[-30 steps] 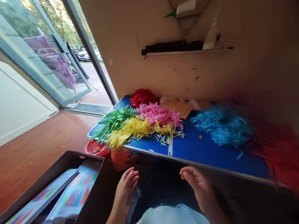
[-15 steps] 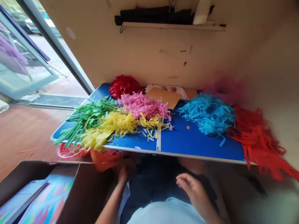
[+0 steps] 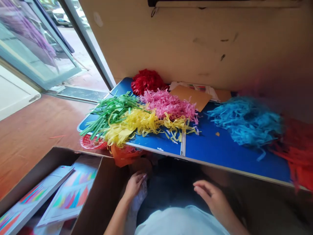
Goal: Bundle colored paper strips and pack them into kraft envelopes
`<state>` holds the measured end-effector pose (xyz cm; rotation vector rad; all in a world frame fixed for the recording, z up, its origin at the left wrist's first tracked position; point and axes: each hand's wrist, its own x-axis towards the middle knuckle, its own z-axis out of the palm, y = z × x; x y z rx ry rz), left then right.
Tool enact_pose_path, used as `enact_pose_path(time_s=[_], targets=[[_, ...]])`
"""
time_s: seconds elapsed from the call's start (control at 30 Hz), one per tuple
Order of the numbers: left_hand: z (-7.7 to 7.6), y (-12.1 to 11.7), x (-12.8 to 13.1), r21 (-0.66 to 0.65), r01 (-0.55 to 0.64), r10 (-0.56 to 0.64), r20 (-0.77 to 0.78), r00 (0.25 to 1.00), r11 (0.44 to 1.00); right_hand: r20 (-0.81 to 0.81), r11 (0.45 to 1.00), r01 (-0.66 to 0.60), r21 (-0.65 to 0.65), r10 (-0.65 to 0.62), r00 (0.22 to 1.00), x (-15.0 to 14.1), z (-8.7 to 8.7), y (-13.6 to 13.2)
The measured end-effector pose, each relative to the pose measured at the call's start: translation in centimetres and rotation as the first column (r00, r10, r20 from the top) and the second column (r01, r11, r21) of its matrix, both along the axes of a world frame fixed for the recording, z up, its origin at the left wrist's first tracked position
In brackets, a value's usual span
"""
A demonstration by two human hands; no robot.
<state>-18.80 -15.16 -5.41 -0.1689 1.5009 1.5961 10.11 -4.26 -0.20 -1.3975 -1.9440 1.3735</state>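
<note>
My left hand [image 3: 135,186] is closed on the top of a pale, see-through plastic bag [image 3: 138,204] that hangs beside my lap. What the bag holds, if anything, I cannot make out. Over my lap, my right hand [image 3: 207,192] is empty, its fingers loosely bent and the thumb apart. On the blue table [image 3: 202,147] before me lie heaps of shredded paper strips: green [image 3: 114,112], yellow [image 3: 134,124], pink [image 3: 171,104], dark red [image 3: 148,81], blue [image 3: 246,120] and, blurred at the right edge, red [image 3: 299,156].
A cardboard box [image 3: 110,186] with printed flat packs [image 3: 69,192] stands at my left. Under the table's left end are a red basket [image 3: 91,142] and an orange bag [image 3: 123,156]. Brown envelopes [image 3: 192,96] lie against the wall. A glass door [image 3: 41,45] stands ajar at left.
My view has turned left and down, showing more of the box. My left hand has come out from near the table's underside, bringing the plastic bag more into view. My right hand keeps its pose.
</note>
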Motion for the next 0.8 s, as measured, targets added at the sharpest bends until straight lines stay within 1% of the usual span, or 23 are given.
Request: enact_pose_path(time_s=[0.03, 0.07, 0.1, 0.13, 0.17, 0.2, 0.23, 0.27, 0.33, 0.37, 0.43, 0.5, 0.53, 0.6, 0.63, 0.67, 0.7, 0.77, 0.8], targets=[[1.6, 0.1, 0.3, 0.034, 0.090, -0.089, -0.035, 0.995, 0.995, -0.043, 0.998, -0.057, 0.011, 0.058, 0.997, -1.6, 0.5, -0.1], [3.4, 0.3, 0.7, 0.066, 0.202, -0.196, -0.087, 0.977, 0.977, -0.095, 0.990, -0.136, 0.022, 0.138, 0.986, -3.3, 1.1, -0.1], [5.3, 0.4, 1.2, 0.096, 0.366, -0.340, -0.212, 0.916, 0.925, -0.154, 0.976, -0.212, 0.050, 0.218, 0.964, -5.1, 1.7, -0.2], [7.0, 0.4, 1.6, 0.109, 0.479, -0.424, -0.324, 0.845, 0.871, -0.210, 0.956, -0.283, 0.084, 0.294, 0.932, -6.8, 2.3, -0.2], [8.6, 0.5, 1.9, 0.115, 0.529, -0.446, -0.405, 0.798, 0.841, -0.252, 0.930, -0.355, 0.093, 0.367, 0.895, -8.2, 2.9, -0.2], [9.8, 0.6, 2.2, 0.114, 0.557, -0.448, -0.473, 0.759, 0.823, -0.290, 0.908, -0.410, 0.083, 0.415, 0.862, -9.2, 3.4, -0.2], [10.7, 0.8, 2.4, 0.115, 0.553, -0.431, -0.505, 0.748, 0.825, -0.324, 0.891, -0.450, 0.051, 0.441, 0.837, -9.9, 3.8, -0.2], [11.3, 0.9, 2.6, 0.114, 0.543, -0.415, -0.522, 0.745, 0.832, -0.352, 0.882, -0.471, 0.005, 0.442, 0.825, -10.2, 4.1, -0.3], [11.9, 1.3, 2.8, 0.097, 0.534, -0.397, -0.561, 0.727, 0.840, -0.381, 0.891, -0.451, -0.055, 0.399, 0.834, -10.2, 4.5, -0.5], [12.0, 1.5, 3.0, 0.091, 0.535, -0.387, -0.590, 0.708, 0.840, -0.382, 0.906, -0.422, -0.044, 0.375, 0.845, -10.0, 4.6, -0.6], [12.3, 1.8, 3.4, 0.096, 0.530, -0.344, -0.660, 0.668, 0.843, -0.377, 0.930, -0.365, 0.046, 0.355, 0.855, -9.5, 4.6, -0.8], [12.7, 2.1, 3.9, 0.107, 0.520, -0.301, -0.710, 0.637, 0.848, -0.381, 0.935, -0.331, 0.124, 0.353, 0.854, -9.0, 4.6, -0.8], [12.9, 2.3, 4.1, 0.108, 0.521, -0.293, -0.724, 0.625, 0.846, -0.384, 0.939, -0.318, 0.132, 0.344, 0.857, -8.9, 4.6, -0.7], [13.2, 2.6, 4.8, 0.100, 0.531, -0.303, -0.726, 0.617, 0.841, -0.403, 0.951, -0.293, 0.093, 0.305, 0.863, -8.7, 4.6, -0.3], [13.2, 2.9, 5.1, 0.107, 0.531, -0.315, -0.702, 0.639, 0.840, -0.436, 0.956, -0.291, 0.044, 0.280, 0.855, -8.6, 4.6, -0.2], [13.2, 3.1, 5.4, 0.128, 0.525, -0.330, -0.647, 0.687, 0.841, -0.489, 0.953, -0.301, -0.028, 0.250, 0.836, -8.6, 4.6, -0.1], [13.0, 3.4, 5.5, 0.162, 0.509, -0.346, -0.562, 0.752, 0.845, -0.551, 0.935, -0.334, -0.117, 0.219, 0.805, -8.5, 4.7, -0.1], [12.8, 3.6, 5.1, 0.244, 0.434, -0.336, -0.357, 0.872, 0.867, -0.644, 0.862, -0.424, -0.279, 0.159, 0.748, -7.9, 4.9, 0.0], [12.8, 3.3, 4.2, 0.289, 0.361, -0.283, -0.279, 0.918, 0.886, -0.651, 0.832, -0.452, -0.322, 0.152, 0.743, -7.0, 5.1, 0.2]])
